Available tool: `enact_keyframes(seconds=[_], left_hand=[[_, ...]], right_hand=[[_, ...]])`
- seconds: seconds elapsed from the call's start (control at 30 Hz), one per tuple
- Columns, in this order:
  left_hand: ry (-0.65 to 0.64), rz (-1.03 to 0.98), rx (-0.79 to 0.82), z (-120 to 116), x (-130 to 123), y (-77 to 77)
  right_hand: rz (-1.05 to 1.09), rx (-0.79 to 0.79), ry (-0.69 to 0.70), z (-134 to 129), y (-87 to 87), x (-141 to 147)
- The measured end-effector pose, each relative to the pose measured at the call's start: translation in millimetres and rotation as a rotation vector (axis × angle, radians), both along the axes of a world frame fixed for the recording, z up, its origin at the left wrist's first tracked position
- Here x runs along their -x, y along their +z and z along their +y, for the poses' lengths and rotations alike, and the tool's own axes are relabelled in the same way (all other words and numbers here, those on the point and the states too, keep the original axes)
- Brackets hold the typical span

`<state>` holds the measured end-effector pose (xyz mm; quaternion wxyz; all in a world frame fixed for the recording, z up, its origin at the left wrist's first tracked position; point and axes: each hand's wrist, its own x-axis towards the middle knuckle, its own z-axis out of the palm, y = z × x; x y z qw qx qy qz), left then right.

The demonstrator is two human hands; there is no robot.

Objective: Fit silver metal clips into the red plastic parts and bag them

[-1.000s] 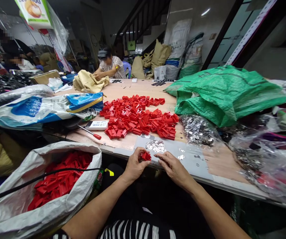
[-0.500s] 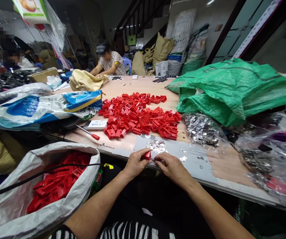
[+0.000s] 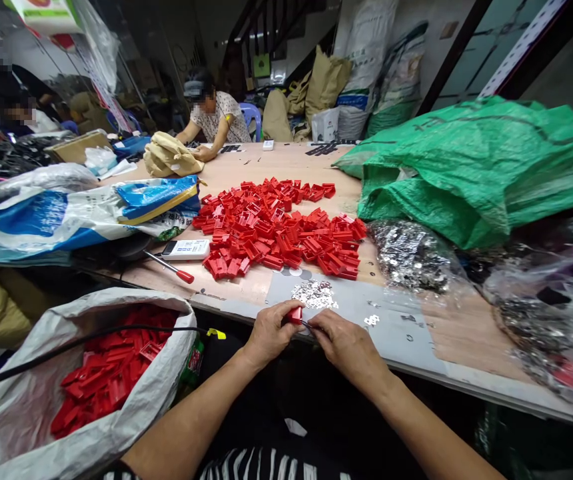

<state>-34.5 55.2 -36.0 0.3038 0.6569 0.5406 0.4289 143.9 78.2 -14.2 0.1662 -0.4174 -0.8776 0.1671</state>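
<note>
Just over the table's near edge, my left hand (image 3: pixel 272 333) pinches a small red plastic part (image 3: pixel 295 315). My right hand (image 3: pixel 339 337) is closed around a thin dark piece (image 3: pixel 307 325) whose tip touches or nearly touches the red part; most of it is hidden by the fingers. Beyond my hands, small silvery metal pieces (image 3: pixel 314 294) lie in a pile on a grey sheet (image 3: pixel 351 303). Farther back is a large heap of similar red parts (image 3: pixel 271 230).
An open white sack (image 3: pixel 166 393) of red parts stands at lower left. A red-tipped rod (image 3: pixel 169 267) lies by a white device (image 3: pixel 186 250). Bagged metal pieces (image 3: pixel 411 257) and a green sack (image 3: pixel 476 167) are at right. Across the table sits a person (image 3: pixel 219 120).
My hands keep their grips close together, with the right fingers slightly nearer the red part. The view has shifted a little. Across the table, the person's head and arms have moved.
</note>
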Motion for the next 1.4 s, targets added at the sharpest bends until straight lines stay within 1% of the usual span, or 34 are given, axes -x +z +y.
enact_keyframes(seconds=[0.17,0.27,0.37,0.43,0.53,0.6,0.67,0.73,0.8,0.87,0.93,1.0,1.13,1.27,1.4], left_hand=[[0.012,-0.010,-0.003,-0.4,-2.3,-0.4],[0.021,-0.030,0.004,-0.6,-3.6,-1.4],[0.027,-0.080,0.009,-4.1,-4.7,-0.7],[0.045,-0.097,-0.003,-9.9,-4.6,1.6],[0.083,-0.142,-0.030,-23.2,-2.5,8.0],[0.113,-0.209,-0.042,-32.8,-0.7,14.1],[0.138,-0.343,-0.020,-41.4,0.4,21.6],[0.141,-0.589,0.053,-48.7,0.4,29.9],[0.091,-0.916,0.162,-55.7,-0.1,38.1],[0.001,-1.210,0.279,-63.0,-0.1,45.0],[-0.069,-1.403,0.376,-70.3,0.6,50.1],[-0.076,-1.506,0.445,-77.0,1.5,53.4],[-0.038,-1.592,0.524,-86.6,2.6,57.3],[-0.030,-1.644,0.536,-92.8,3.1,62.4],[0.002,-1.670,0.526,-97.9,5.0,68.2]], right_hand=[[-0.198,-0.036,-0.165,-11.1,6.0,17.4],[-0.200,-0.031,-0.187,-14.0,7.7,19.8],[-0.101,0.014,-0.136,-14.1,5.5,14.1],[0.004,0.045,-0.103,-14.7,3.0,8.9],[0.213,0.081,-0.061,-18.6,1.2,2.5],[0.308,0.136,-0.044,-23.3,3.9,-0.2],[0.343,0.225,-0.018,-29.4,10.7,-1.2],[0.337,0.310,0.033,-36.5,20.4,-0.1],[0.326,0.352,0.087,-43.6,30.7,2.9],[0.319,0.358,0.123,-49.9,39.8,7.1],[0.320,0.333,0.144,-55.0,47.3,11.2],[0.316,0.294,0.159,-59.0,53.8,14.5],[0.298,0.230,0.190,-65.3,65.3,18.6],[0.295,0.180,0.223,-68.5,71.5,21.6],[0.265,0.131,0.241,-68.8,71.4,25.0]])
